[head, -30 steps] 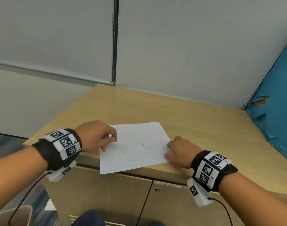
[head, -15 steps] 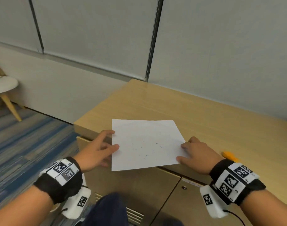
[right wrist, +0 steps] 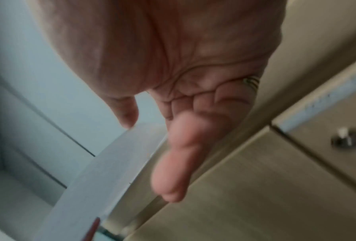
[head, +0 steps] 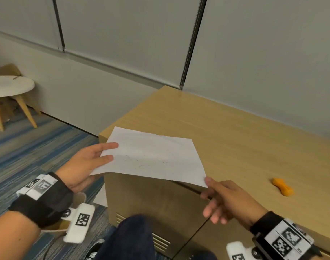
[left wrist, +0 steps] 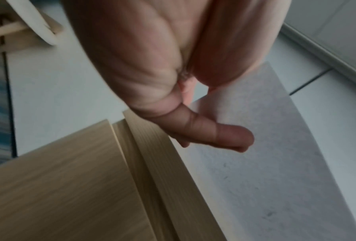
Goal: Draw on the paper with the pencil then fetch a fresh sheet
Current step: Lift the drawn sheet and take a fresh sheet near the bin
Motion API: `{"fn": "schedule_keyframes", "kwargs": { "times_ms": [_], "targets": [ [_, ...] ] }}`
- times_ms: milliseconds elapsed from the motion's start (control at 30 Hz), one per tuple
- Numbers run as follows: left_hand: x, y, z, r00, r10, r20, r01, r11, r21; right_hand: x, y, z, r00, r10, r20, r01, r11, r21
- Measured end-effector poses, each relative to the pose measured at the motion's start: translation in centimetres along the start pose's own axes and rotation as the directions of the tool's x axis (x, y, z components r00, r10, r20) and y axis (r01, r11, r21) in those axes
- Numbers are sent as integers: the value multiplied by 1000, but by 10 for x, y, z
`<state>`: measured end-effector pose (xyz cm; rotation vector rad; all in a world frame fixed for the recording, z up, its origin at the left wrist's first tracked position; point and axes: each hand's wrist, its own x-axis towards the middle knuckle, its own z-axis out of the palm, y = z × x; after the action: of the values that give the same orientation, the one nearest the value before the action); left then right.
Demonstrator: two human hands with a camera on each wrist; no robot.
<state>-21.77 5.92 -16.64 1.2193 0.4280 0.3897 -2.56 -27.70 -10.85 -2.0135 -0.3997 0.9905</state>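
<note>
Hands: the left hand [head: 81, 166] pinches the left edge of the paper [head: 154, 158], two fingers [head: 108, 147] lying on top and, in the left wrist view, fingers pressed to its underside. The right hand [head: 228, 199] is at the sheet's near right corner; its thumb tip meets that corner, while the other fingers hang loosely spread below and grip nothing. Whether the thumb actually bears on the paper or merely stands beside it cannot be settled — the right wrist view is blurred.

Paper: lifted off the surface [head: 235, 139] on its left side, sagging across the near left corner of the cabinet. Whether the far right part rests on the wood cannot be told. Faint short strokes show on the top face and also through the underside in the left wrist view.

Pencil: not identified with certainty. A small orange object [head: 283, 188] lies on the surface, well apart to the right of the sheet; its shape is too stubby and blurred to name.

Progress, as a judgement: the drawing stage appears finished, since the sheet carries marks and neither hand holds a writing tool. The marked sheet is being taken away — this reads as the start of the second stage. No fresh sheet is visible in any view, so the fetching remains wholly outstanding, as does disposal of the used sheet.
</note>
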Motion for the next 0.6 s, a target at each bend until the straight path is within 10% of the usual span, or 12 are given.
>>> {"fn": "schedule_keyframes", "kwargs": {
  "times_ms": [200, 600],
  "targets": [
    [-28, -3, -34, 996, -18, 82, 9, 994, 111, 25, -15, 37, 968, -104, 227, -54, 800, 597],
    [-75, -57, -176, 987, -163, 13, 150, 933, 327, 83, -2, 166, 899, 0, 439, -225, 859, 460]
  ]
}}
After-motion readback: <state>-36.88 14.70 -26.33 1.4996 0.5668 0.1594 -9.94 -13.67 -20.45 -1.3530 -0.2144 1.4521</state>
